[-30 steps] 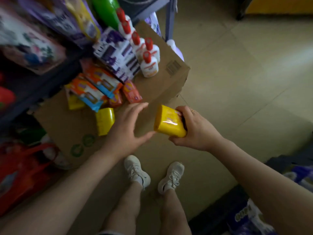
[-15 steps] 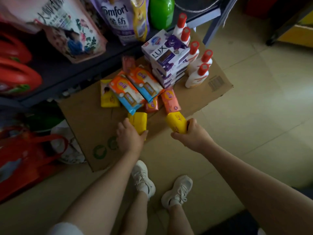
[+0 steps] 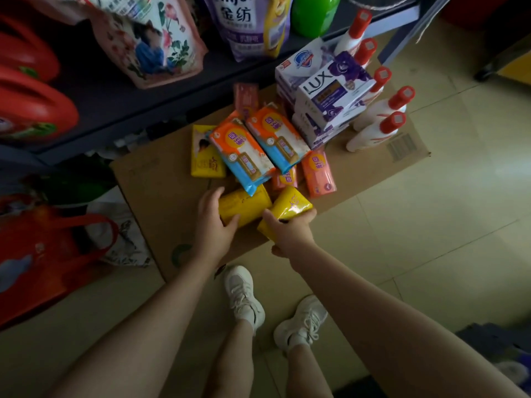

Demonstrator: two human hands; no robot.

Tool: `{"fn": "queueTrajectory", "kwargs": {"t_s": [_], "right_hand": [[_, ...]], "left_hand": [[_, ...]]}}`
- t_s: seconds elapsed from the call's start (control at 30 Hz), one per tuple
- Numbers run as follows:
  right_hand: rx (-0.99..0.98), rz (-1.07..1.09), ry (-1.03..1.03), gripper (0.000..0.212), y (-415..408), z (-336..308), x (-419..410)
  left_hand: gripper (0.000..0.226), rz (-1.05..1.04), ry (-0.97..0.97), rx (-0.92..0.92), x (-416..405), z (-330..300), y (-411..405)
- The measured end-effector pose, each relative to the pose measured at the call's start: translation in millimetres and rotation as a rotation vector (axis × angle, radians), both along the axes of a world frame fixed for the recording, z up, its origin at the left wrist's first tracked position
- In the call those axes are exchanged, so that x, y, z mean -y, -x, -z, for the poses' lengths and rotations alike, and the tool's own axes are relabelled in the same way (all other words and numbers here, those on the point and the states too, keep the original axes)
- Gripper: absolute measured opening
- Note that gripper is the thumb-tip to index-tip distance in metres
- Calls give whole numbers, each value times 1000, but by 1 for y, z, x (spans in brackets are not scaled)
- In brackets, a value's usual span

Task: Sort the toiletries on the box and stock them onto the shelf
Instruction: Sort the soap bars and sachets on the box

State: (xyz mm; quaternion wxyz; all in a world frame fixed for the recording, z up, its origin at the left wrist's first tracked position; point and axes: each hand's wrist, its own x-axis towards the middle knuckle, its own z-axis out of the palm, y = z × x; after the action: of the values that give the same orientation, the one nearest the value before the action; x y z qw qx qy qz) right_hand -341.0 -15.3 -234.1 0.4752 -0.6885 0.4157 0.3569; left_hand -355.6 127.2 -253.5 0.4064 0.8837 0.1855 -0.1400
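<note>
We see both hands low over the cardboard box beside the shelf. Left hand wraps fingers and thumb round one yellow pack lying on the box's near edge. Right hand grasps a second yellow pack, touching the first. Behind them: orange-blue packs, stacked LUX soap boxes, red-capped white bottles.

Pale tiled floor under dim light; dark metal shelf unit at upper left; red bag beside it.
</note>
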Motion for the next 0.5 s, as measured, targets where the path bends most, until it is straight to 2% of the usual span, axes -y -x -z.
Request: {"fn": "queueTrajectory", "kwargs": {"t_s": [0.1,0.17,0.23,0.37,0.5], "right_hand": [[-23,136,-50,96,2,0,-2],[-72,315,-94,79,2,-2,2],[-125,438,-159,60,3,-4,5],[-64,402,-169,24,5,-8,11],[70,317,-111,27,8,-24,20]], "left_hand": [[61,42,15,-21,-5,0,-3],[68,165,11,-51,-10,2,-2],[69,286,-74,-78,-14,4,-2],[73,256,-56,-57,-14,6,-5],[81,246,30,-53,-8,6,-4]]}}
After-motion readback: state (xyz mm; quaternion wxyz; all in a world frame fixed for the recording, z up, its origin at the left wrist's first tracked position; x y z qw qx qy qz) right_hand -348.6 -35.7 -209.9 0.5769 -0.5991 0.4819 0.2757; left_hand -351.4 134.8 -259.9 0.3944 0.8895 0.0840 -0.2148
